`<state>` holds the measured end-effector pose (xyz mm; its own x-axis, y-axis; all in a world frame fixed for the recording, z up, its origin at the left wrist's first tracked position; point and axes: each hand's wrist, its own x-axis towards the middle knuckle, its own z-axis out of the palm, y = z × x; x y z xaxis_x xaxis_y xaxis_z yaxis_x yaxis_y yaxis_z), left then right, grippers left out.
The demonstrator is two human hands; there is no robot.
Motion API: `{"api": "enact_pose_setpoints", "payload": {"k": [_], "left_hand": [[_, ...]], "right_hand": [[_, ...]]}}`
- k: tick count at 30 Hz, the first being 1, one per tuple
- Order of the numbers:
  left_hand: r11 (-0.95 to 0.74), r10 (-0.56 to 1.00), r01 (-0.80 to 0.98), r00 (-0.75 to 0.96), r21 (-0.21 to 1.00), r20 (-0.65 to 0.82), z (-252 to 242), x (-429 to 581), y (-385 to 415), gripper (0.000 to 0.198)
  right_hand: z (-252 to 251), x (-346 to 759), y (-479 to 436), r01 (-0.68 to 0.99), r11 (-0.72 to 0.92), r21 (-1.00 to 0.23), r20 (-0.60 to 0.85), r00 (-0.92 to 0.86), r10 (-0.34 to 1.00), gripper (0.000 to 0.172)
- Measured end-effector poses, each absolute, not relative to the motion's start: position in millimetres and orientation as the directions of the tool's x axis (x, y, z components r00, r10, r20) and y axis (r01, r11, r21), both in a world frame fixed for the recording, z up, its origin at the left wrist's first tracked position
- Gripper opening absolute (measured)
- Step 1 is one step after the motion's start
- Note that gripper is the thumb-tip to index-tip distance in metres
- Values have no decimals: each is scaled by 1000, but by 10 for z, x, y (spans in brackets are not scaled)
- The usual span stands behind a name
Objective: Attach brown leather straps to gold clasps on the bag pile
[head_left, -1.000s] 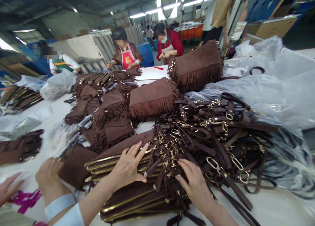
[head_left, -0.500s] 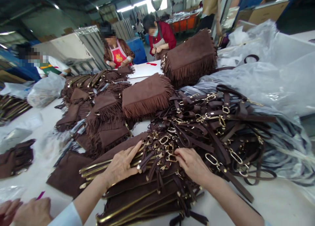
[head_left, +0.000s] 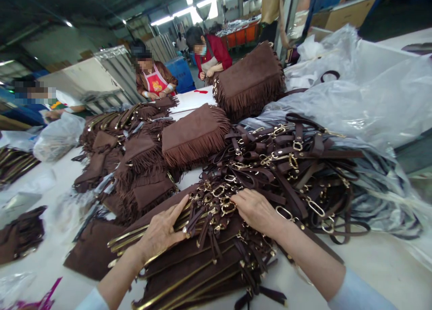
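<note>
My left hand (head_left: pixel 161 232) lies with fingers spread on a stack of dark brown suede pouches (head_left: pixel 192 271) with gold zippers. Its thumb and forefinger rest beside the leather zipper pulls. At the right end of the zippers, a cluster of gold clasps (head_left: pixel 219 191) and short leather tabs lies on the stack. My right hand (head_left: pixel 255 211) has its fingers curled together against these clasps; the fingertips are partly hidden, and what they pinch cannot be made out. Just beyond it is a heap of brown leather straps (head_left: pixel 286 166) with gold hooks.
Fringed brown bags (head_left: pixel 195 134) lie farther back, with a larger fringed bag (head_left: pixel 249 83) behind. Clear plastic sheeting (head_left: pixel 378 98) covers the right side. At left are a plastic bag (head_left: pixel 59 137) and purple ribbon (head_left: pixel 47 296). Several people work across the white table (head_left: pixel 381 274).
My right hand has moved slightly up and left over the clasps, its forearm reaching farther in. The left hand stays spread on the pouches. Another person's hands at lower left have gone from view.
</note>
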<state>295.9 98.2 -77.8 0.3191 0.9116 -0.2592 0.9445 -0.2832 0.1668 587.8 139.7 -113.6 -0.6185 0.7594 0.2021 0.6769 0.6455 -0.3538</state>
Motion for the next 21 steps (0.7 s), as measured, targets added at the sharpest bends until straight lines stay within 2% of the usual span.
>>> {"api": "enact_pose_setpoints", "payload": {"k": [2,4,9,11,13,15,17,19,21], "left_hand": [[-299,910,940,332,163,-248,-790,2959,976,91],[-318,910,937,345,148,-229,-797,2969,961,91],[-328,911,939,342,100,-230,-680,3040,933,105],[-393,904,917,399,68,-156,-581,3147,928,110],[-503,863,864,503,0,-50,-507,3341,912,94],[-605,795,794,606,-57,12,-508,3606,877,58],[-654,755,755,655,-47,35,-597,3874,831,31],[-643,762,765,644,-40,73,-739,4067,785,20],[-618,776,784,620,-56,119,-869,4150,751,20]], "right_hand": [[-1045,5816,1517,645,726,-236,250,-682,687,15],[-985,5755,1616,609,771,-184,292,-715,635,14],[-958,5686,1683,710,682,-176,339,-607,719,11],[-967,5683,1667,739,637,-219,295,-572,765,11],[-983,5684,1649,749,598,-286,237,-549,801,14],[-1012,5693,1627,754,568,-331,200,-532,823,17],[-1057,5721,1581,764,537,-358,198,-500,843,16],[-1119,5776,1494,741,509,-439,221,-460,860,12],[-1187,5845,1368,636,517,-574,256,-460,850,12]]}}
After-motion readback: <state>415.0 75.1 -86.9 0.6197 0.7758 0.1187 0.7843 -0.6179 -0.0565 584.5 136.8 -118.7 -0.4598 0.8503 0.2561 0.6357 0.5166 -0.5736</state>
